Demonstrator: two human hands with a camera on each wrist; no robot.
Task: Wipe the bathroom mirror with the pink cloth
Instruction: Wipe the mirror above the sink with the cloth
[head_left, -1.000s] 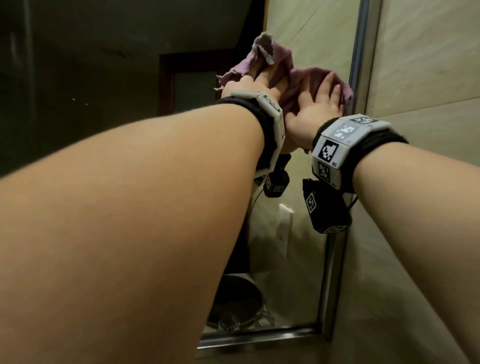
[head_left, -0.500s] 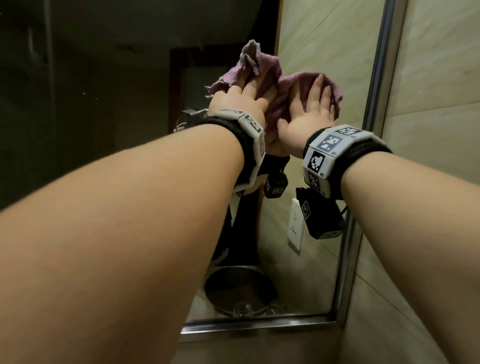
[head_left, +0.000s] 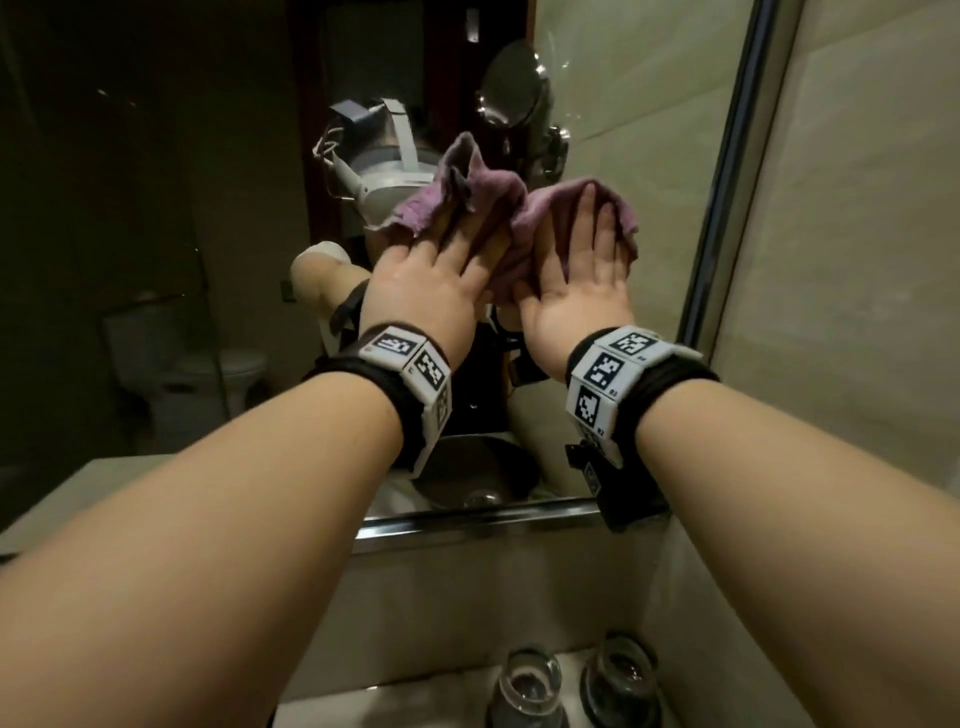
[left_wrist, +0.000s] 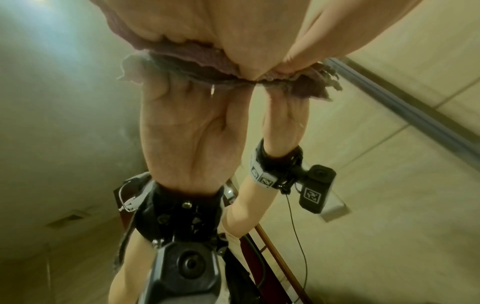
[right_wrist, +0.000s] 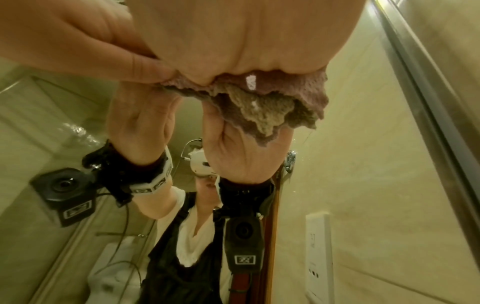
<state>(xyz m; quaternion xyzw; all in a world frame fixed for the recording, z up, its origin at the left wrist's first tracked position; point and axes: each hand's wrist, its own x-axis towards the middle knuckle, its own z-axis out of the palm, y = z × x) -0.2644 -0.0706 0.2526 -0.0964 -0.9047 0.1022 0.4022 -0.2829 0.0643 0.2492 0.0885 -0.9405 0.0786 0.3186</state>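
Observation:
The pink cloth (head_left: 498, 202) is bunched flat against the bathroom mirror (head_left: 639, 104), right of its middle. Both hands press on it side by side with straight fingers. My left hand (head_left: 441, 260) covers the cloth's left half, my right hand (head_left: 582, 254) its right half. In the left wrist view the cloth (left_wrist: 197, 57) shows as a frayed edge under my palm, doubled by its reflection. The right wrist view shows the cloth (right_wrist: 283, 84) squeezed between my palm and the glass, with my left hand's thumb (right_wrist: 135, 61) beside it.
The mirror's metal frame (head_left: 727, 171) runs close to the right of my right hand, with tiled wall (head_left: 857, 260) beyond. Its bottom rail (head_left: 478, 519) lies below my wrists. Two glass cups (head_left: 530, 686) stand on the counter beneath. A toilet appears reflected at the left.
Both hands have slid the cloth down and leftwards on the glass, away from the right frame. The view has tipped down, bringing the counter and cups into sight.

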